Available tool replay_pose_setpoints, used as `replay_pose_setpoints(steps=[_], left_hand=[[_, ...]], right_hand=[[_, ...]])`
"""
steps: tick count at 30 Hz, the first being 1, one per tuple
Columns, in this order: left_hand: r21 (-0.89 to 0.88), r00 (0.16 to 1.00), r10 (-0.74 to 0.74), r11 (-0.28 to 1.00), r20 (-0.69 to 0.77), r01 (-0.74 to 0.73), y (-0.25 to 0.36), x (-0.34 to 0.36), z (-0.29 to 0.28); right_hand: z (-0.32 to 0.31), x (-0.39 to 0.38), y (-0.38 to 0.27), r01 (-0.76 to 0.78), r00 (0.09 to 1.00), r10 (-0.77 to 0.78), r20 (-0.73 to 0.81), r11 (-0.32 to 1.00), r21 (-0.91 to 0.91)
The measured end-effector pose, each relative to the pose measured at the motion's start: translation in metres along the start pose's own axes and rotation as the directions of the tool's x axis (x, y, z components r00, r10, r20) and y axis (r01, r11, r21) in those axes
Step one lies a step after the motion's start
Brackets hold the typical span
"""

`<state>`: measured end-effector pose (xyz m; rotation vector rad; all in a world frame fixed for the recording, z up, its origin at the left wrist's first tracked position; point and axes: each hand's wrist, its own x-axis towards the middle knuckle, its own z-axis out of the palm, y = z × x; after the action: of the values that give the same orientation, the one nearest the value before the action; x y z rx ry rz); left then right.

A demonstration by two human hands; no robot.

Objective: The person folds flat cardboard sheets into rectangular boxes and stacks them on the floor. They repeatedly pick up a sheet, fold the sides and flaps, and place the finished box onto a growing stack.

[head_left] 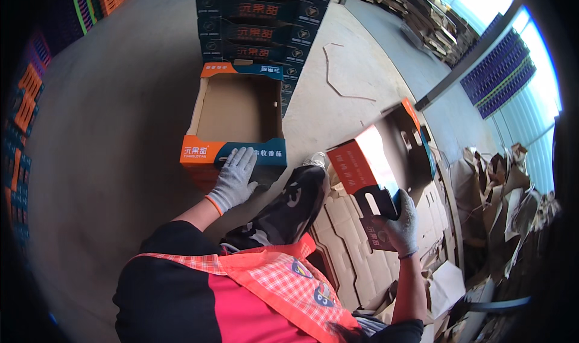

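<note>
My left hand (235,180), in a grey glove with an orange cuff, lies with its fingers stretched out against the front wall of an orange and dark teal cardboard tray box (238,107). That box is open on top, with a bare brown inside, and rests on other boxes. At the right, my gloved right hand (401,225) is closed on the end wall of a second cardboard tray box (350,171), by its slot-shaped handle hole. This box is tilted, above a pile of flat brown cardboard blanks (356,240).
Tall stacked dark boxes (259,29) stand just beyond the first box. Crumpled brown paper (500,192) is heaped at the right, near a metal post (470,53). Flattened cardboard (428,23) is piled at the back right. Coloured crates (27,101) line the far left.
</note>
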<state>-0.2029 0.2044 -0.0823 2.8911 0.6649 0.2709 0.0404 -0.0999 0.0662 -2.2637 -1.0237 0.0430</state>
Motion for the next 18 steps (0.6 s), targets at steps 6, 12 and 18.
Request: replay_pose_setpoints(steps=[6, 12, 18], left_hand=[[-0.204, 0.937, 0.041, 0.972, -0.348, -0.118, 0.005, -0.020, 0.001], [-0.272, 0.999, -0.018, 0.962, -0.047, 0.005, 0.030, -0.026, -0.011], [-0.268, 0.989, 0.033, 0.961, -0.142, -0.070, 0.039, -0.045, -0.054]], right_hand=[[0.035, 0.065, -0.132, 0.551, 0.800, -0.499, 0.334, 0.831, -0.079], [0.118, 0.113, -0.185, 0.757, 0.549, -0.643, 0.534, 0.653, 0.009], [0.199, 0.119, -0.181, 0.681, 0.601, -0.548, 0.582, 0.732, -0.014]])
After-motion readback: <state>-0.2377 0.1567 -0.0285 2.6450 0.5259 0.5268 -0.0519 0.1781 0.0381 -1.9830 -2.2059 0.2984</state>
